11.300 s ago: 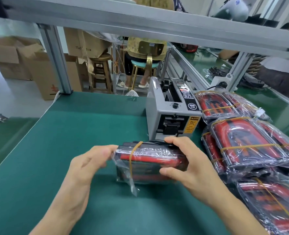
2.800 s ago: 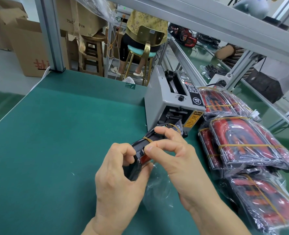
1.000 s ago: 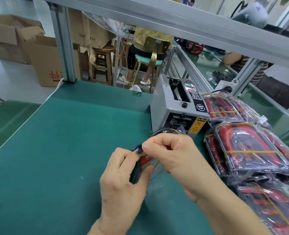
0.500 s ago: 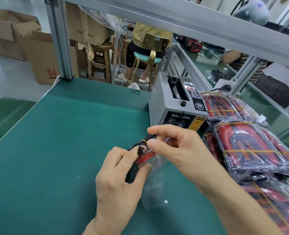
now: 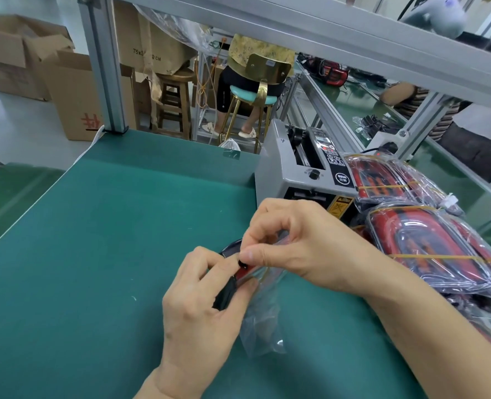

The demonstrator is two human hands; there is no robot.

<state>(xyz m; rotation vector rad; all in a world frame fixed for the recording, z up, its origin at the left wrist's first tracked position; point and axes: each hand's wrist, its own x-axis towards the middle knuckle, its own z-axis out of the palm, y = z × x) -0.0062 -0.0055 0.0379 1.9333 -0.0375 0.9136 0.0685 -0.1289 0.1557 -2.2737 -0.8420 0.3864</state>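
Note:
A red and black product in a clear plastic bag (image 5: 263,321) stands on its edge on the green table (image 5: 100,254). My left hand (image 5: 201,309) grips its near end from below, fingers curled round the black edge. My right hand (image 5: 299,243) pinches the bag's top edge between thumb and forefinger, just in front of the grey tape dispenser (image 5: 299,168). The bag's loose end hangs down toward me. Both hands hide most of the product.
A pile of bagged red products (image 5: 428,240) bound with yellow rubber bands lies to the right of the dispenser. An aluminium frame post (image 5: 103,64) stands at the table's far left corner. Cardboard boxes (image 5: 65,90), a wooden stool and a seated person are beyond the table.
Long ago the product lay flat between both hands; now it stands on edge. Over the last second my right hand's pinch has shifted slightly along the bag's top edge.

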